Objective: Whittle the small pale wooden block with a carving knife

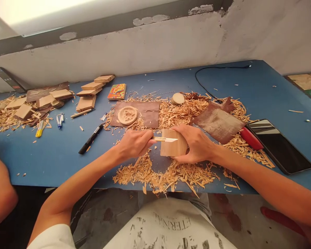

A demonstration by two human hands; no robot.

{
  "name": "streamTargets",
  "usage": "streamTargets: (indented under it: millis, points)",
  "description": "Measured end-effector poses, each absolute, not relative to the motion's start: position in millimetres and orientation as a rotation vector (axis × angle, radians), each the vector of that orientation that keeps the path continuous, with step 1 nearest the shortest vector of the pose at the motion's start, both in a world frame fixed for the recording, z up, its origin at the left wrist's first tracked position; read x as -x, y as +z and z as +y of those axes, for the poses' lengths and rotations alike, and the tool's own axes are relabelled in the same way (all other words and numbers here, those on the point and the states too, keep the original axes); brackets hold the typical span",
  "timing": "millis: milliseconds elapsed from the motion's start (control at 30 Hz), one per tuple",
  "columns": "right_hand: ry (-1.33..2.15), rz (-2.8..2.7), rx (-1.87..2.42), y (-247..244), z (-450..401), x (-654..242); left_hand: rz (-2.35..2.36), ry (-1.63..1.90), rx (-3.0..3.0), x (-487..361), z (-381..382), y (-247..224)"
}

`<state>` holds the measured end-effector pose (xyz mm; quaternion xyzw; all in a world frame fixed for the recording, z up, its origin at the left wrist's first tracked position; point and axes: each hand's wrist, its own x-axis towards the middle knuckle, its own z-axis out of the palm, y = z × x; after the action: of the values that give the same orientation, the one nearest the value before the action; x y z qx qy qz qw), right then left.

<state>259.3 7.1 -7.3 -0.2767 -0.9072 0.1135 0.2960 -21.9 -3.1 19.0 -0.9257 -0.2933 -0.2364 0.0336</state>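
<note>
My left hand [135, 143] is wrapped round the light handle of a carving knife [170, 140]. Its pale blade points right, across the face of a wooden block [171, 149]; I cannot tell whether the edge touches the wood. Gripping that block from its rounded right side is my right hand [197, 142], thumb and fingers on opposite edges. Below both hands, wood shavings [160, 176] lie heaped along the table's front edge. Just beyond them, a round carved wooden dish [128, 115] with shavings inside rests on brown sandpaper [150, 112].
On the blue table [67, 155] lie a black marker [91, 139], a yellow cutter [39, 129], stacked wood blocks [86, 102], a painted square [117, 91] and a log slice [178, 98]. A phone [280, 145] rests at right. Another person's arm [0, 190] shows at left.
</note>
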Motion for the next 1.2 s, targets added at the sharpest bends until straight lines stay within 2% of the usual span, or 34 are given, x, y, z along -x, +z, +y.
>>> streamTargets:
  millis: [300,967,1200]
  points:
    - [0.323,-2.419,0.685,-9,7,-260,-0.943,-0.71,2.838,34,-2,4]
    - [0.312,-2.389,0.547,-8,-2,-258,-0.783,-0.579,2.859,46,11,0]
    - [0.246,-2.322,0.598,3,-1,-255,-0.916,-0.706,2.668,43,9,8]
